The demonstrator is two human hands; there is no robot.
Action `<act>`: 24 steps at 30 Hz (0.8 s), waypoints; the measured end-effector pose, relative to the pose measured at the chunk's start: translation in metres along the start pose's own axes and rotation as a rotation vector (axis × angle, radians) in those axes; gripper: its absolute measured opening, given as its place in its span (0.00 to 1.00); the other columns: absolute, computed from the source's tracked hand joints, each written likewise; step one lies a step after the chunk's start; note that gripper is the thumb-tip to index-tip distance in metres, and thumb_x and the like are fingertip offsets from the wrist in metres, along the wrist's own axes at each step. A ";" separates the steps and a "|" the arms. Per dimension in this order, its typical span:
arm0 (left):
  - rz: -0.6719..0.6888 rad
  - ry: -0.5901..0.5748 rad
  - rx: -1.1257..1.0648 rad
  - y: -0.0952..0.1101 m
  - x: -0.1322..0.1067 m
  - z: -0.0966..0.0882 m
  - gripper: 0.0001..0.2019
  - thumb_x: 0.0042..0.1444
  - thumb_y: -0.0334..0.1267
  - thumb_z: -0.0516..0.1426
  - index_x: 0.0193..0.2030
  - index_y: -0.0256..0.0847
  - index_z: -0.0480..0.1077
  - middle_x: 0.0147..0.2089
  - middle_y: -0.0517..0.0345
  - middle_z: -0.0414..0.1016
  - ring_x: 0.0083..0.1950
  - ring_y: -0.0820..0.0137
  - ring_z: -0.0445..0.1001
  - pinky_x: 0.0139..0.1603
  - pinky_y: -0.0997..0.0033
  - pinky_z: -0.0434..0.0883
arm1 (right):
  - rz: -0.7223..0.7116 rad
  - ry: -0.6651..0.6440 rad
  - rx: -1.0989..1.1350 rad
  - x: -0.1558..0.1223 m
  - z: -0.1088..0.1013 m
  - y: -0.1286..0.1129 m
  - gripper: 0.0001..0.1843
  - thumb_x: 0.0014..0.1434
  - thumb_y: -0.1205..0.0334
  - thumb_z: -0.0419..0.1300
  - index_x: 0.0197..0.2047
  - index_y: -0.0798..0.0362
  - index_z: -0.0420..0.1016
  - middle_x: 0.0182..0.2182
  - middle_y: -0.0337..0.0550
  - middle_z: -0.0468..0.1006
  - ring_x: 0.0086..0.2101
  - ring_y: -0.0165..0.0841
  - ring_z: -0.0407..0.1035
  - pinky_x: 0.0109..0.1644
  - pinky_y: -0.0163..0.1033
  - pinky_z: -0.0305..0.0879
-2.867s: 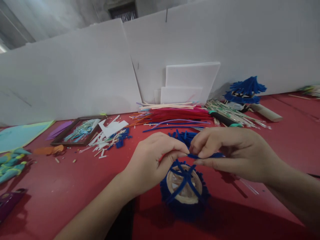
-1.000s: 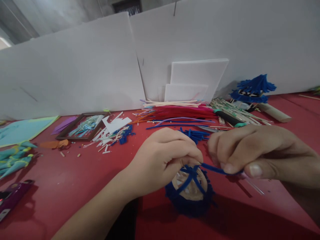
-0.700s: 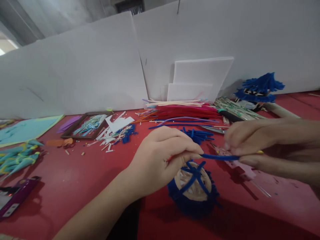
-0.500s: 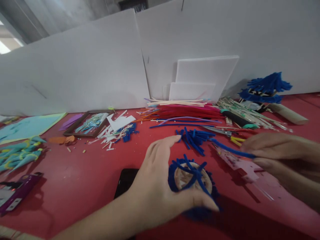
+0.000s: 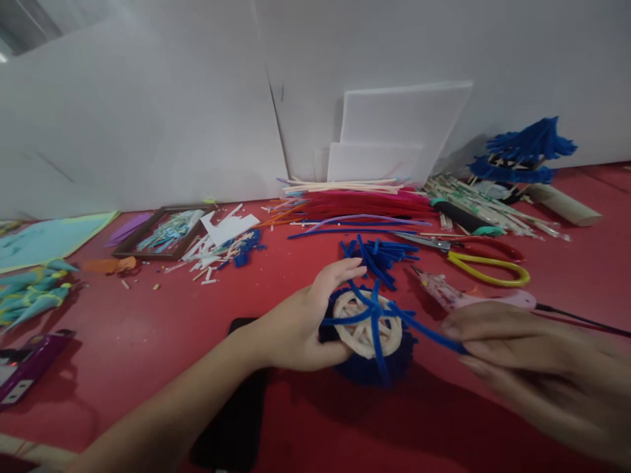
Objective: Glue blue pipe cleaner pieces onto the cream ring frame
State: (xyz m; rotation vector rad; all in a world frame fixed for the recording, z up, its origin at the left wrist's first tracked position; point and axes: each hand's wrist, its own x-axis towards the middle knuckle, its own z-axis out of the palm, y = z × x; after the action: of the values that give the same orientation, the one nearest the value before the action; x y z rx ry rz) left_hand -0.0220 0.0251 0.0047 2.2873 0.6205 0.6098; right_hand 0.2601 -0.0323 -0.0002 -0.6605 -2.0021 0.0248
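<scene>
Blue-fringed ring [image 5: 363, 338] (left edge partly covered) fills left grip [image 5: 303, 332], right grip [image 5: 525, 358] pinching a blue stem [image 5: 430, 333].

Dim light, soft shadows, slight blur

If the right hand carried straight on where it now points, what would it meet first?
Likely the round cream-ringed piece with blue fuzzy fringe, though one view leaves depth unclear.

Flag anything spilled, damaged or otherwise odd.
White paper scraps and blue clippings lie strewn beside the brown picture frame, small bits scattered past them, so that patch looks messy. The blue-fringed piece at the left hand shows no obvious damage.
</scene>
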 end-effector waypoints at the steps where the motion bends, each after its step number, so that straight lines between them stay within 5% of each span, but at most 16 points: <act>1: 0.030 -0.021 -0.004 -0.002 0.001 -0.002 0.47 0.56 0.35 0.64 0.77 0.39 0.43 0.77 0.28 0.56 0.79 0.45 0.61 0.75 0.40 0.67 | 0.005 0.008 -0.005 -0.004 0.002 0.000 0.06 0.71 0.66 0.60 0.41 0.47 0.75 0.32 0.40 0.85 0.35 0.27 0.83 0.41 0.26 0.81; 5: 0.063 -0.129 -0.040 0.000 0.000 -0.012 0.51 0.55 0.31 0.62 0.80 0.42 0.38 0.77 0.35 0.60 0.78 0.47 0.63 0.79 0.41 0.62 | -0.012 -0.009 0.000 -0.011 0.009 0.002 0.05 0.69 0.68 0.61 0.42 0.49 0.77 0.35 0.41 0.86 0.38 0.28 0.83 0.46 0.29 0.82; 9: 0.120 -0.027 -0.091 0.006 -0.001 -0.019 0.46 0.57 0.36 0.64 0.80 0.46 0.47 0.82 0.41 0.49 0.82 0.44 0.51 0.81 0.38 0.54 | -0.011 -0.002 0.033 -0.010 0.015 0.001 0.06 0.68 0.70 0.62 0.43 0.49 0.78 0.35 0.41 0.86 0.37 0.29 0.83 0.46 0.30 0.82; 17: 0.103 0.176 -0.210 0.018 0.004 0.004 0.31 0.60 0.35 0.64 0.69 0.45 0.64 0.69 0.42 0.73 0.68 0.54 0.76 0.71 0.53 0.73 | -0.016 -0.053 0.051 -0.001 0.019 0.005 0.06 0.67 0.70 0.63 0.43 0.48 0.77 0.32 0.38 0.84 0.36 0.28 0.82 0.44 0.31 0.82; 24: 0.038 0.227 -0.217 0.018 0.004 0.017 0.26 0.61 0.31 0.62 0.66 0.44 0.66 0.64 0.43 0.79 0.64 0.56 0.81 0.67 0.56 0.78 | -0.057 -0.130 -0.023 0.001 0.014 0.004 0.07 0.66 0.70 0.62 0.44 0.48 0.75 0.32 0.38 0.84 0.34 0.29 0.81 0.42 0.33 0.83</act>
State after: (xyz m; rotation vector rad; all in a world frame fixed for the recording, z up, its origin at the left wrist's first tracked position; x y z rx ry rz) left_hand -0.0047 0.0073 0.0074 2.0474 0.5869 0.9180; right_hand 0.2500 -0.0247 -0.0084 -0.6300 -2.1487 0.0105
